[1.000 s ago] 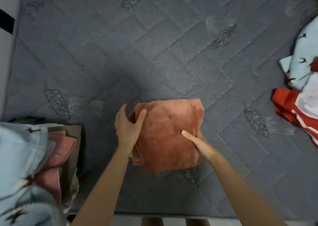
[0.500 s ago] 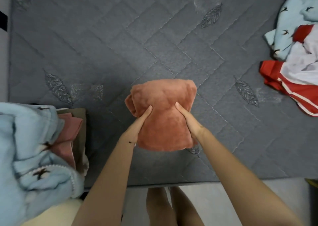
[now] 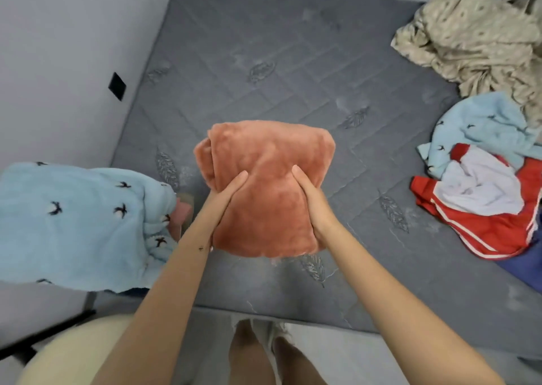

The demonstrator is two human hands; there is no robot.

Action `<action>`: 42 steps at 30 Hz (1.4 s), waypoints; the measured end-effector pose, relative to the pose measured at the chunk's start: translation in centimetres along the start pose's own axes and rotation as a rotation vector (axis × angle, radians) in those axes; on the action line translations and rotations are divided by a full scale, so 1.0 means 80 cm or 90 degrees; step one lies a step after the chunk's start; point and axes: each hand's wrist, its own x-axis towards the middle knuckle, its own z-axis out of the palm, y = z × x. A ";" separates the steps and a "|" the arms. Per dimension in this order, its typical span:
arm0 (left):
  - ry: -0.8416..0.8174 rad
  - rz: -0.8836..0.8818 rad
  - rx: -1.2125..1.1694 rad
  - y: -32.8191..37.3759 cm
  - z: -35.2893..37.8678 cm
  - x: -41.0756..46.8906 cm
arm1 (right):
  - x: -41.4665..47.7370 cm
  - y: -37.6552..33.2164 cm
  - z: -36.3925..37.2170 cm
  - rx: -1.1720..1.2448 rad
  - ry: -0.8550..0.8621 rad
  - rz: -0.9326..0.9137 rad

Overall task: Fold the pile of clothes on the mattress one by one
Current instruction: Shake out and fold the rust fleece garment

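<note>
Against pale wall (image 3: 58,47), grey leaf-quilted mattress (image 3: 293,62)

Mid-front over mattress (image 3: 264,47): bundle (image 3: 264,191) sat between left hand (image 3: 225,197) and right hand (image 3: 313,200). To its left lay stack (image 3: 73,223); to its right pile (image 3: 484,194), with sheet (image 3: 475,32) behind pile.

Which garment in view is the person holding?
The rust-orange fleece garment, folded into a compact bundle and gripped between the left hand and right hand; the others lie unheld.

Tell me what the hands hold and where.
The folded orange garment: left hand grips its left side, right hand its right side, thumbs on top.
</note>
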 end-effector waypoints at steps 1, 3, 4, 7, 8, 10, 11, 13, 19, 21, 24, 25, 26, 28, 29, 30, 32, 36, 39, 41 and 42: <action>0.017 0.008 -0.001 0.016 -0.009 -0.012 | -0.008 -0.009 0.017 -0.001 0.008 -0.013; 0.057 0.015 -0.002 0.047 -0.031 -0.036 | -0.026 -0.024 0.054 -0.004 0.018 -0.040; 0.073 0.022 -0.008 0.059 -0.046 -0.047 | -0.033 -0.030 0.075 -0.006 0.019 -0.052; 0.087 0.041 -0.037 0.094 -0.101 -0.078 | -0.051 -0.045 0.145 -0.004 -0.008 -0.075; 0.089 0.057 -0.045 0.103 -0.124 -0.086 | -0.053 -0.048 0.169 -0.004 -0.021 -0.080; 0.095 0.081 -0.050 0.118 -0.173 -0.099 | -0.057 -0.048 0.221 0.001 -0.048 -0.076; 0.102 0.086 -0.043 0.123 -0.200 -0.104 | -0.059 -0.045 0.248 0.008 -0.061 -0.068; 0.122 0.087 -0.026 0.130 -0.260 -0.108 | -0.062 -0.031 0.299 0.025 -0.091 -0.047; 0.136 0.044 0.084 0.138 -0.419 -0.102 | -0.061 0.022 0.422 0.044 -0.140 0.007; 0.132 0.030 0.100 0.136 -0.449 -0.097 | -0.049 0.034 0.443 0.030 -0.131 0.012; 0.111 -0.015 0.126 0.128 -0.467 -0.098 | -0.031 0.054 0.456 0.004 -0.130 0.030; 0.112 -0.024 0.140 0.123 -0.470 -0.099 | -0.026 0.061 0.458 -0.008 -0.130 0.040; 0.118 -0.026 0.151 0.117 -0.472 -0.099 | -0.022 0.068 0.459 -0.021 -0.128 0.052; 0.125 -0.028 0.162 0.106 -0.475 -0.099 | -0.015 0.079 0.458 -0.051 -0.125 0.070; 0.123 -0.030 0.165 0.102 -0.476 -0.098 | -0.013 0.081 0.457 -0.064 -0.128 0.073; 0.121 -0.029 0.167 0.100 -0.478 -0.099 | -0.012 0.082 0.457 -0.072 -0.134 0.074; 0.119 -0.026 0.168 0.098 -0.483 -0.099 | -0.010 0.081 0.456 -0.074 -0.144 0.081; 0.156 0.015 0.129 0.111 -0.486 -0.106 | -0.014 0.066 0.463 -0.053 -0.179 0.084; 0.145 0.064 0.101 0.126 -0.499 -0.114 | -0.019 0.058 0.468 -0.058 -0.179 0.063; 0.132 0.050 0.102 0.125 -0.504 -0.117 | -0.021 0.061 0.469 -0.073 -0.174 0.050; 0.128 0.032 0.106 0.120 -0.504 -0.116 | -0.020 0.064 0.469 -0.073 -0.163 0.048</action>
